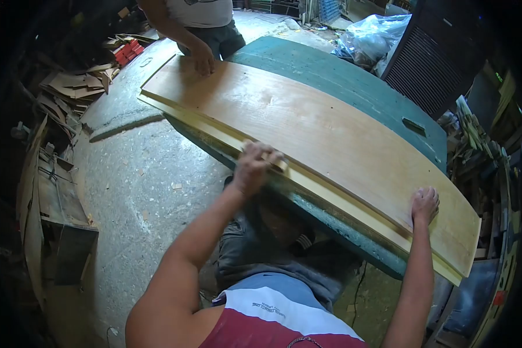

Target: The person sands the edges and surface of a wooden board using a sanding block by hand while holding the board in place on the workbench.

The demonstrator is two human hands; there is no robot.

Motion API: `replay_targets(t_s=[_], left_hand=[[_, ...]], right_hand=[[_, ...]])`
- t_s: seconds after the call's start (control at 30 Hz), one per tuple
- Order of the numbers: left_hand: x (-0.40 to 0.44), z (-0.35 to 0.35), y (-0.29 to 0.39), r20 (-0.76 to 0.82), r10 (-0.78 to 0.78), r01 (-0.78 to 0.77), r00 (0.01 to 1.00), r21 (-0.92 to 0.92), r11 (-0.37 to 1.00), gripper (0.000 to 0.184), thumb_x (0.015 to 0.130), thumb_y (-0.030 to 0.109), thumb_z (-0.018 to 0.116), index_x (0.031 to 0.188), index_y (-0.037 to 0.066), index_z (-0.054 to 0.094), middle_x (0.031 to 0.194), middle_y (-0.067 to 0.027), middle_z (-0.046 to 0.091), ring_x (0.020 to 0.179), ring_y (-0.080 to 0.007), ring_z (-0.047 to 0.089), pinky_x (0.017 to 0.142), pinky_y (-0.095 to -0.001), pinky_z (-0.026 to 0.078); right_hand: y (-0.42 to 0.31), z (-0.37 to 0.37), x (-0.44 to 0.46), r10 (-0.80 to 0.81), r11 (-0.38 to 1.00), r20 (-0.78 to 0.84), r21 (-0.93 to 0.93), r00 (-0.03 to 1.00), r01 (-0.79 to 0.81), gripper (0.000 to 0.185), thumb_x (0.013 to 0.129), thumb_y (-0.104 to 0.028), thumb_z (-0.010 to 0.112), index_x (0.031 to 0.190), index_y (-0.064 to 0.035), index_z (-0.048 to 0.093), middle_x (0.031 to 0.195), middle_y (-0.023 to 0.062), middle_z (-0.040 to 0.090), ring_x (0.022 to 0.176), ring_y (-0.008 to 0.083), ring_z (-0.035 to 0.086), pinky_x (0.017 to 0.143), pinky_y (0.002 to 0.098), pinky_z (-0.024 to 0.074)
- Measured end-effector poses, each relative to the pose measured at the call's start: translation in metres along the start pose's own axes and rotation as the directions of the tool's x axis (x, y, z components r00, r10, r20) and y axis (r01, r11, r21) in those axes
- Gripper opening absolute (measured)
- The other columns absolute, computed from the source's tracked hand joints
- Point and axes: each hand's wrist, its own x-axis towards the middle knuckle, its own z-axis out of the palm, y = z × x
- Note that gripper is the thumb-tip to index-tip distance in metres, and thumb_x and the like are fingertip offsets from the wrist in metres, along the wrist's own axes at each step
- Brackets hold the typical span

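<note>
Wooden panel [284,116] on green table [342,81] | left hand [254,166] at near edge | right hand [425,204] on top | well apart, grips unclear

Green table [325,69], top worn and pale-flecked, set at a slant. Long light-wood panel [307,122] lies flat along its near side, on top of a yellowish board [342,195] that shows as a strip at the near edge. Both ends stick out past the table. Dark rectangular slot or patch [413,126] near right end, can't tell which. Grey floor [127,180] below, small scraps [177,186] scattered on it.
</note>
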Motion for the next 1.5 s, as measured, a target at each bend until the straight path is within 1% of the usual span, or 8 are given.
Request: replay_targets(t_s=[0.1,0.3,0.53,0.8,0.93,0.97,1.13,1.5], left_hand=[[-0.004,0.001,0.017,0.058,0.166,-0.167,0.984,0.006,0.986,0.035,0.082,0.011,0.071,0.112,0.027,0.079,0.107,-0.0022,0.072,0.113,-0.0218,0.067,0.101,-0.0459,0.049],[0.0,-0.015,-0.042,0.059,0.015,-0.023,0.998,0.134,0.991,0.025,0.083,0.019,0.075,0.108,0.024,0.078,0.104,-0.0027,0.071,0.103,-0.0243,0.067,0.092,-0.044,0.051],[-0.005,0.031,0.148,0.175,0.229,-0.199,0.957,-0.175,0.964,0.043,0.084,0.007,0.064,0.118,0.03,0.077,0.113,-0.0017,0.067,0.118,-0.0242,0.066,0.112,-0.0527,0.045],[-0.002,-0.021,-0.04,0.026,-0.077,0.073,0.997,0.125,0.989,0.017,0.092,0.017,0.067,0.099,0.018,0.082,0.097,-0.0048,0.075,0.097,-0.0252,0.07,0.085,-0.041,0.054],[0.011,0.014,0.053,0.147,0.085,-0.058,0.985,-0.181,0.982,0.011,0.094,0.023,0.071,0.097,0.025,0.081,0.099,-0.0027,0.075,0.101,-0.0249,0.069,0.093,-0.0422,0.054],[0.014,0.017,0.087,0.175,0.153,-0.093,0.973,-0.311,0.946,0.029,0.076,0.013,0.079,0.103,0.024,0.08,0.104,-0.002,0.073,0.104,-0.0235,0.067,0.099,-0.0448,0.05],[0.005,0.039,0.114,0.148,0.205,-0.176,0.968,-0.188,0.966,0.04,0.075,0.017,0.079,0.113,0.03,0.077,0.115,-0.0013,0.069,0.114,-0.0248,0.063,0.106,-0.0483,0.044],[0.005,-0.039,-0.237,0.075,0.096,-0.101,0.993,0.058,0.993,0.023,0.084,0.016,0.073,0.105,0.019,0.082,0.106,-0.0064,0.071,0.103,-0.0282,0.067,0.093,-0.0429,0.052]], right_hand=[[0.013,0.015,0.008,-0.056,0.998,-0.048,0.018,0.997,0.057,0.056,0.102,-0.043,0.056,0.145,-0.0071,0.057,0.156,0.0168,0.051,0.145,0.0348,0.046,0.119,0.0509,0.0363],[0.001,0.004,0.003,-0.02,0.999,-0.041,0.03,0.999,0.021,0.057,0.102,-0.045,0.056,0.145,-0.0081,0.058,0.156,0.0165,0.051,0.145,0.0345,0.045,0.119,0.0519,0.0359],[0.009,0.008,0.001,-0.041,0.997,-0.041,0.057,0.998,0.044,0.056,0.101,-0.045,0.057,0.145,-0.0093,0.058,0.156,0.0163,0.051,0.145,0.0348,0.046,0.12,0.0509,0.0354],[0.014,0.013,-0.001,-0.11,0.99,-0.067,0.084,0.992,0.116,0.055,0.101,-0.042,0.06,0.143,-0.0076,0.059,0.155,0.0164,0.052,0.144,0.0359,0.047,0.12,0.0499,0.0354],[0.023,0.022,0.009,-0.133,0.986,-0.071,0.094,0.989,0.139,0.054,0.1,-0.042,0.061,0.142,-0.007,0.06,0.154,0.0162,0.054,0.142,0.0366,0.048,0.119,0.0501,0.0366],[0.025,0.02,0.01,-0.123,0.988,-0.064,0.088,0.99,0.129,0.054,0.1,-0.042,0.061,0.141,-0.0067,0.06,0.153,0.0162,0.054,0.141,0.037,0.048,0.118,0.0504,0.0372],[0.035,0.028,0.014,-0.145,0.985,-0.088,0.081,0.986,0.152,0.052,0.101,-0.04,0.06,0.141,-0.0068,0.061,0.152,0.0166,0.056,0.14,0.038,0.05,0.117,0.05,0.0384],[0.026,0.023,0.011,-0.17,0.983,-0.199,0.035,0.965,0.18,0.041,0.104,-0.038,0.055,0.128,-0.0067,0.063,0.137,0.0182,0.062,0.126,0.0408,0.056,0.107,0.0523,0.0442]])
